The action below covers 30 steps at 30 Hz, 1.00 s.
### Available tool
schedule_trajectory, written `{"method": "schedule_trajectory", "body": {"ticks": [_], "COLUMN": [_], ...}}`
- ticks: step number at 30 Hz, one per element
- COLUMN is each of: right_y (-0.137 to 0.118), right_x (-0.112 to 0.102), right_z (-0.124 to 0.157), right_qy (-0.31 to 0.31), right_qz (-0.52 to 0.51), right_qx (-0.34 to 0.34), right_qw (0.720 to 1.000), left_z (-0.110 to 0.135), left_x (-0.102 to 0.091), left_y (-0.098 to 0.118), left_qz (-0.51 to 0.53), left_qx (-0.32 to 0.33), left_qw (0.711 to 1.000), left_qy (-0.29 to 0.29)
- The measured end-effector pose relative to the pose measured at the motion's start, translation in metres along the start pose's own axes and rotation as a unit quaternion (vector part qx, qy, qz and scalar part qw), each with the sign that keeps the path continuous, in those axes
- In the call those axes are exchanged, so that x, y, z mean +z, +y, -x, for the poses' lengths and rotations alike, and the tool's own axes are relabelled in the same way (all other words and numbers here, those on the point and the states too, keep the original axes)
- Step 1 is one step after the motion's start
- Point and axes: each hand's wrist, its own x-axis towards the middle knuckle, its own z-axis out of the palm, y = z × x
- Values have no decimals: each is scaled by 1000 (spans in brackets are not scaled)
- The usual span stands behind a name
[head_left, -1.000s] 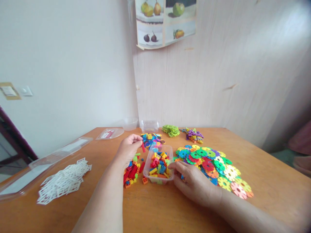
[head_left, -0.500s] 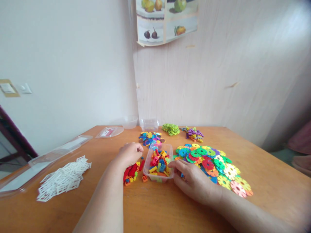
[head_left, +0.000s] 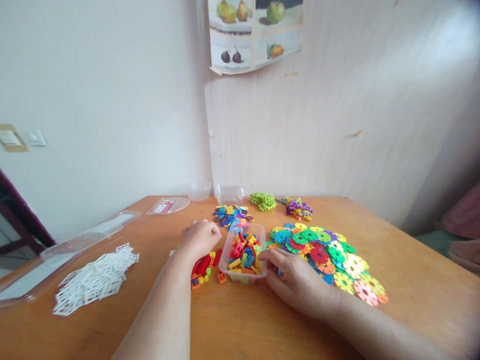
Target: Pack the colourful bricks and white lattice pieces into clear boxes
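A clear plastic box filled with red, yellow, blue and orange building bricks stands in front of me. My right hand grips the box's right wall, thumb and fingers pinched at the rim. To the left of the box, my left hand hovers over a heap of loose bricks, mostly red. Its fingers curl inward and downward, so whatever they hold is hidden. A single orange brick lies between the heap and the box.
Colourful notched discs spread at the right. White lattice pieces lie left, near clear lids. Behind are small coloured pieces, green pieces, purple pieces and clear containers by the wall.
My left hand has shifted slightly right towards the box, and a pale piece now shows left of its wrist. The right hand keeps its hold. The view has moved a little.
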Motion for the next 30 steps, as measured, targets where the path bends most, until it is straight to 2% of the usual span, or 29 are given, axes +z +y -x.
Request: {"method": "schedule_trajectory", "body": {"ticks": [2, 4, 6, 8, 11, 13, 15, 19, 22, 27, 30], "right_y": [0, 1, 2, 2, 2, 2, 2, 1, 2, 2, 1], "right_x": [0, 0, 0, 1, 2, 2, 2, 2, 2, 2, 1], "right_z": [0, 0, 0, 1, 1, 1, 0, 0, 0, 0, 0], "right_qy": [0, -2, -4, -5, -3, -4, -5, -5, -6, -4, -5], "right_qz": [-2, -3, -4, -5, -10, -11, -9, -4, -3, -4, -3], "right_qx": [2, 5, 7, 6, 2, 2, 4, 10, 7, 2, -1], "right_qw": [1000, 1000, 1000, 1000, 1000, 1000, 1000, 1000, 1000, 1000, 1000], "left_z": [-1, -2, -4, -6, -8, -7, -5, -3, -3, -7, -8], "left_x": [-4, -6, -6, -3, 5, 9, 11, 12, 13, 15, 13], "left_y": [5, 8, 7, 1, -8, -12, -12, -9, -8, -11, -10], "left_qz": [144, 294, 351, 284, 71, -35, -90, -116, -115, -112, -88], "left_qx": [13, 46, 56, 20, -37, -45, -41, -37, -34, -18, -8], "left_qw": [989, 954, 934, 957, 996, 998, 995, 992, 992, 994, 995], "left_qy": [23, 27, 33, 47, 44, 30, 15, -20, -26, -8, 36]}}
